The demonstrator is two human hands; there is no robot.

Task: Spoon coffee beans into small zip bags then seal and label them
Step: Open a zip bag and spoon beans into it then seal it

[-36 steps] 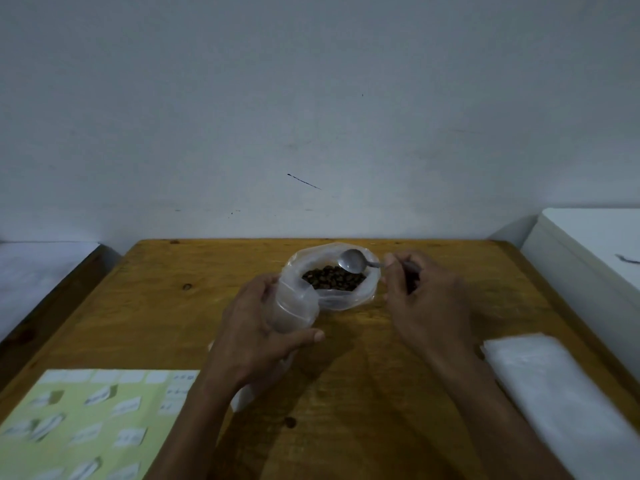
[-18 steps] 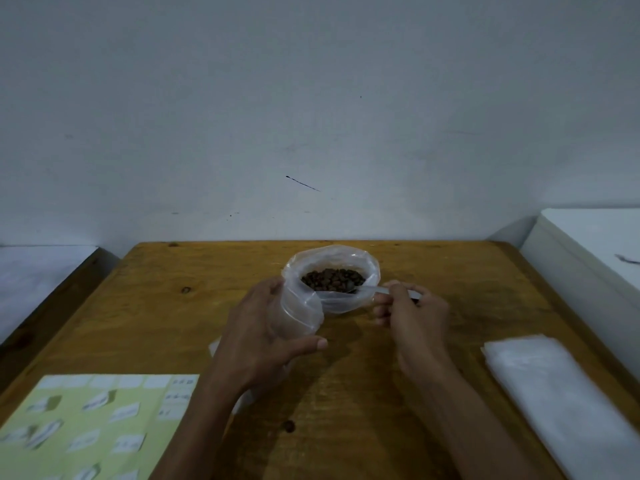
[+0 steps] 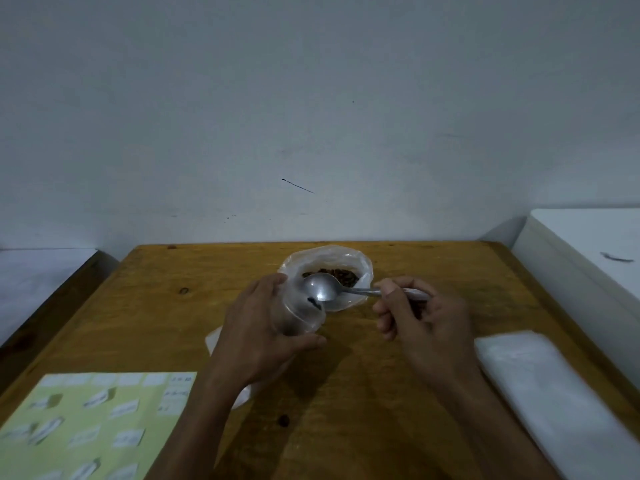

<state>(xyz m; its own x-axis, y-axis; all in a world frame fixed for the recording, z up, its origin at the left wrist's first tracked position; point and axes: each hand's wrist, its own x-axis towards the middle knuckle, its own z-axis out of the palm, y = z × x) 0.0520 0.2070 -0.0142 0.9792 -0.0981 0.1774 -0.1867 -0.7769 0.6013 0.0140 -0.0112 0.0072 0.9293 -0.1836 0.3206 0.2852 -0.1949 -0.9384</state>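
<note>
Head view: the left hand (image 3: pixel 256 327) curled around a small zip bag (image 3: pixel 299 311), mouth held open, just in front of the bag of coffee beans (image 3: pixel 329 271) on the bench (image 3: pixel 346 410); the right hand (image 3: pixel 420 318) pinched a spoon (image 3: pixel 320 287), bowl tipped over the small bag

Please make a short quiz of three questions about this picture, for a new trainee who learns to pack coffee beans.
1. True or false: the spoon is in the left hand.
2. Which lies at the table's right edge? A) label sheet B) stack of clear bags
3. Fill in: the left hand holds a small ____ open under the spoon.

Key: 1 false, the right hand holds it; 2 B; 3 bag.
</note>
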